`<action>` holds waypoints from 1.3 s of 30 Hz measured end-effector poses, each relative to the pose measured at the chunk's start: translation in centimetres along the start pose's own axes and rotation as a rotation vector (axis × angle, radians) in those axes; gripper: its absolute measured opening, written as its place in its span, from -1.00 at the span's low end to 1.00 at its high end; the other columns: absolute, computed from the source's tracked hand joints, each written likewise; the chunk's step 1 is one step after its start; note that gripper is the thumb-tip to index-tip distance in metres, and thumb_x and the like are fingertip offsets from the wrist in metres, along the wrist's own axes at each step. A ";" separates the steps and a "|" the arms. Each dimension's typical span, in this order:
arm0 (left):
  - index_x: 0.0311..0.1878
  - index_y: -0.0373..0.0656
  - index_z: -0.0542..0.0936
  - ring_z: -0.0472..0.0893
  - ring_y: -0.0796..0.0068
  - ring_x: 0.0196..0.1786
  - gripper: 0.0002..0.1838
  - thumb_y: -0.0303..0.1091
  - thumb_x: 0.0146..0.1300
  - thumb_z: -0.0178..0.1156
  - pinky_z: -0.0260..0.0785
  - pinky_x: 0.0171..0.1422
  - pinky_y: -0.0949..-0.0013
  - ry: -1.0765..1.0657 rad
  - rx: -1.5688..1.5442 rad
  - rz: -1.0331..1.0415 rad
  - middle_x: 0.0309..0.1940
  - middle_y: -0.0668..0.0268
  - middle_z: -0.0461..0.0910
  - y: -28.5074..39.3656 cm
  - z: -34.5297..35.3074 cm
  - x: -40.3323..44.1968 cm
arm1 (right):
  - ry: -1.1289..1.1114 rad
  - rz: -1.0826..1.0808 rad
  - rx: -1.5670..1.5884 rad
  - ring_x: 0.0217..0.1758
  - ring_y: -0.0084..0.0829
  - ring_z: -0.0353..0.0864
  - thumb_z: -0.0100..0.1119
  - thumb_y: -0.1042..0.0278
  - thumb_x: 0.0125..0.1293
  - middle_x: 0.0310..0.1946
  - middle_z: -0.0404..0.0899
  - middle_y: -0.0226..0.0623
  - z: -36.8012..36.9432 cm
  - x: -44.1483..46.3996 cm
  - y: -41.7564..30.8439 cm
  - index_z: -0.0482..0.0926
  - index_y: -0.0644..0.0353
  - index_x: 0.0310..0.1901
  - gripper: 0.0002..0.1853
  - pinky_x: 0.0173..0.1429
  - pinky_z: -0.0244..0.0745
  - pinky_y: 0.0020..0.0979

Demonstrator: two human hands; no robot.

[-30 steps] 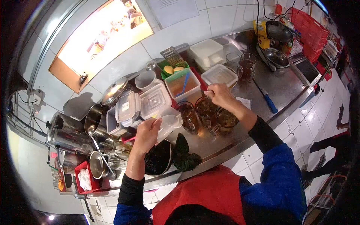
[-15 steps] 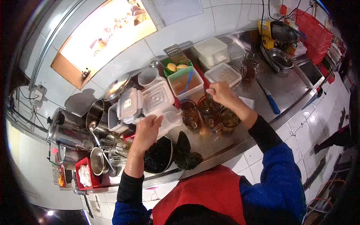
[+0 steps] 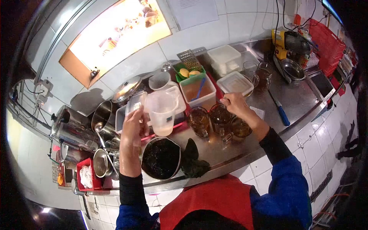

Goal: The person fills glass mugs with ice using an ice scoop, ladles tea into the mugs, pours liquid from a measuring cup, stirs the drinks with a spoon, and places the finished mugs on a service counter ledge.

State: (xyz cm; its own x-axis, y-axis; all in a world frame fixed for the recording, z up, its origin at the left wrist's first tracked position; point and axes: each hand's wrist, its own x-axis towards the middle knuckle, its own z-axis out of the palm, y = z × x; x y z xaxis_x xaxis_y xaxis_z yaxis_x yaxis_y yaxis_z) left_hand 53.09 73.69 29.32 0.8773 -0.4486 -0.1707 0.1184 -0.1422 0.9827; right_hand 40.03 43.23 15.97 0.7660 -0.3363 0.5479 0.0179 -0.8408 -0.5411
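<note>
My left hand (image 3: 135,124) is closed on the handle side of a translucent plastic jug (image 3: 161,113), raised over the counter and nearly upright. My right hand (image 3: 234,105) is pinched over the middle one of three glass mugs of brown liquid (image 3: 220,117); what it grips is too small to make out. A second mug (image 3: 198,120) stands to its left and a third (image 3: 240,128) to its right. Below the jug sits a round pot of dark contents (image 3: 161,158), with a dark crumpled cloth (image 3: 193,163) beside it.
Behind the mugs are an open tub with a blue spoon (image 3: 197,92) and a lidded tub (image 3: 234,83). A blue-handled knife (image 3: 283,115) lies at the right. Steel pots (image 3: 73,128) and a red basket (image 3: 87,174) stand at the left. The counter's front edge (image 3: 237,163) curves below.
The jug in my left hand has gone from low and tilted to higher and more upright. My right hand remains at the middle mug. The whole view has shifted slightly.
</note>
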 end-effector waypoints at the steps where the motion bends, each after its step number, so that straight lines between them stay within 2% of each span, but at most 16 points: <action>1: -0.51 -0.12 0.37 0.26 0.57 -0.82 -0.67 -0.11 0.28 -0.04 0.01 -0.80 0.50 0.029 -0.038 0.030 -0.68 0.39 0.32 0.5 -0.3 0.6 | -0.012 0.014 0.013 -0.62 0.03 0.42 0.19 0.37 0.06 -0.72 0.39 0.06 0.0 0.0 0.0 0.48 0.35 -0.63 -0.76 -0.53 0.27 -0.15; 6: -0.49 -0.09 0.38 0.27 0.58 -0.73 -0.70 -0.12 0.27 -0.02 0.03 -0.70 0.52 0.124 -0.172 0.106 -0.67 0.43 0.32 3.4 -0.5 4.6 | -0.026 0.070 0.044 -0.62 0.06 0.40 0.20 0.35 0.07 -0.72 0.36 0.07 0.3 -0.2 0.5 0.45 0.39 -0.62 -0.72 -0.52 0.24 -0.16; 8: -0.55 -0.07 0.33 0.25 0.57 -0.77 -0.69 -0.13 0.26 -0.03 -0.06 -0.71 0.54 0.155 -0.324 0.183 -0.69 0.38 0.33 3.4 -0.5 8.0 | -0.074 0.044 0.027 -0.58 0.05 0.41 0.19 0.33 0.07 -0.70 0.38 0.05 -0.3 -0.2 -0.1 0.46 0.38 -0.61 -0.72 -0.48 0.25 -0.14; 12: -0.55 -0.05 0.31 0.29 0.49 -0.73 -0.70 -0.15 0.26 -0.06 -0.01 -0.68 0.47 0.168 -0.368 0.186 -0.65 0.36 0.35 2.8 0.3 13.9 | -0.046 -0.052 -0.033 -0.48 -0.14 0.45 0.14 0.39 0.08 -0.61 0.41 -0.10 -3.0 -0.3 -4.1 0.46 0.30 -0.57 -0.82 -0.37 0.32 -0.17; 14: -0.53 -0.05 0.31 0.33 0.46 -0.71 -0.70 -0.12 0.26 -0.07 0.02 -0.67 0.44 0.148 -0.366 0.176 -0.62 0.35 0.36 1.5 0.4 17.2 | -0.063 -0.328 -0.178 -0.38 -0.24 0.43 0.13 0.38 0.09 -0.53 0.40 -0.21 -4.1 -0.6 -6.2 0.42 0.27 -0.56 -0.81 -0.28 0.35 -0.23; 15: -0.53 -0.06 0.31 0.36 0.45 -0.69 -0.69 -0.10 0.25 -0.07 0.04 -0.67 0.45 0.167 -0.411 0.128 -0.61 0.34 0.36 0.9 0.7 18.2 | -0.058 -0.309 -0.193 -0.38 -0.24 0.43 0.13 0.38 0.09 -0.53 0.40 -0.21 -4.6 -0.8 -7.4 0.42 0.27 -0.56 -0.81 -0.28 0.35 -0.23; 17: -0.52 -0.06 0.31 0.42 0.39 -0.64 -0.68 -0.07 0.25 -0.10 0.11 -0.65 0.45 0.133 -0.465 0.136 -0.57 0.31 0.38 -2.2 0.2 22.8 | -0.065 -0.525 -0.229 -0.31 -0.28 0.39 0.11 0.37 0.10 -0.50 0.36 -0.28 -5.7 -1.3 -9.5 0.39 0.24 -0.54 -0.82 -0.19 0.36 -0.28; 23: -0.40 -0.14 0.37 0.47 0.29 -0.50 -0.71 -0.14 0.28 -0.15 0.26 -0.53 0.39 0.093 -0.577 -0.073 -0.52 0.25 0.45 -6.6 0.1 27.9 | 0.116 -0.476 -0.241 -0.38 -0.28 0.39 0.15 0.40 0.06 -0.53 0.34 -0.29 -10.1 -3.2 -12.7 0.35 0.21 -0.48 -0.84 -0.16 0.35 -0.29; 28: -0.20 -0.32 0.40 0.49 0.29 -0.57 -0.67 -0.18 0.26 -0.11 0.26 -0.60 0.43 0.133 -0.336 -0.155 -0.56 0.19 0.46 -6.1 1.3 25.8 | 0.137 -0.325 -0.280 -0.41 -0.24 0.40 0.18 0.44 0.04 -0.53 0.35 -0.26 -12.9 -5.1 -12.3 0.35 0.23 -0.48 -0.82 -0.30 0.38 -0.32; 30: -0.09 -0.36 0.39 0.49 0.33 -0.66 -0.66 -0.24 0.25 -0.05 0.23 -0.72 0.46 0.233 0.033 -0.025 -0.56 0.17 0.47 -3.6 2.3 22.2 | 0.093 -0.304 -0.276 -0.42 -0.23 0.40 0.18 0.43 0.06 -0.53 0.35 -0.25 -12.6 -5.8 -11.4 0.35 0.23 -0.48 -0.82 -0.32 0.38 -0.31; 31: -0.09 -0.36 0.43 0.47 0.39 -0.72 -0.69 -0.31 0.21 0.01 0.19 -0.79 0.46 0.304 0.041 0.106 -0.56 0.16 0.48 -3.4 2.4 21.5 | 0.058 -0.281 -0.271 -0.42 -0.23 0.40 0.17 0.42 0.07 -0.53 0.35 -0.24 -12.2 -6.1 -10.9 0.36 0.24 -0.48 -0.82 -0.33 0.37 -0.31; 34: -0.15 -0.34 0.49 0.48 0.47 -0.65 -0.70 -0.27 0.19 0.05 0.23 -0.73 0.49 0.331 0.121 0.357 -0.55 0.21 0.50 -2.0 3.6 16.8 | 0.032 -0.264 -0.182 -0.47 -0.29 0.35 0.16 0.52 0.06 -0.58 0.38 -0.26 -10.5 -6.6 -8.7 0.42 0.24 -0.50 -0.90 -0.44 0.28 -0.34; 35: -0.15 -0.34 0.49 0.48 0.47 -0.65 -0.70 -0.27 0.19 0.05 0.23 -0.73 0.49 0.339 0.121 0.354 -0.55 0.21 0.50 -1.6 3.8 14.7 | 0.027 -0.269 -0.178 -0.47 -0.29 0.35 0.16 0.52 0.06 -0.58 0.38 -0.26 -9.9 -6.6 -7.7 0.42 0.24 -0.50 -0.90 -0.44 0.28 -0.34; 37: -0.13 -0.31 0.51 0.53 0.48 -0.48 -0.71 -0.28 0.19 0.08 0.33 -0.51 0.53 0.002 0.190 0.398 -0.39 0.21 0.55 -1.8 3.7 9.9 | -0.041 -0.183 -0.183 -0.52 -0.25 0.37 0.13 0.49 0.09 -0.59 0.39 -0.18 -8.8 -6.9 -5.4 0.42 0.27 -0.52 -0.88 -0.45 0.29 -0.31; 38: -0.17 -0.29 0.54 0.53 0.51 -0.46 -0.73 -0.27 0.20 0.07 0.33 -0.46 0.53 -0.112 0.274 0.338 -0.42 0.25 0.56 -2.5 3.6 8.1 | -0.043 -0.186 -0.180 -0.52 -0.25 0.37 0.13 0.49 0.09 -0.59 0.39 -0.18 -7.8 -7.4 -3.8 0.42 0.27 -0.52 -0.88 -0.45 0.29 -0.31; 39: -0.22 -0.28 0.56 0.52 0.54 -0.45 -0.74 -0.26 0.21 0.06 0.34 -0.42 0.53 -0.227 0.356 0.276 -0.46 0.29 0.56 -3.3 3.7 6.2 | -0.013 -0.030 -0.153 -0.51 -0.18 0.40 0.13 0.44 0.11 -0.60 0.38 -0.13 -6.7 -8.0 -2.1 0.39 0.28 -0.54 -0.84 -0.44 0.29 -0.27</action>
State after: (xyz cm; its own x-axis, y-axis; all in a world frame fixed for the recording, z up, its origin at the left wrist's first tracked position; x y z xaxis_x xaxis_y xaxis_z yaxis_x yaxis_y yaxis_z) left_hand 56.44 68.15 24.76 0.7256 -0.6868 0.0421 -0.3043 -0.2655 0.9148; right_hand 29.54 44.85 16.99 0.7746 -0.3059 0.5536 -0.0569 -0.9054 -0.4207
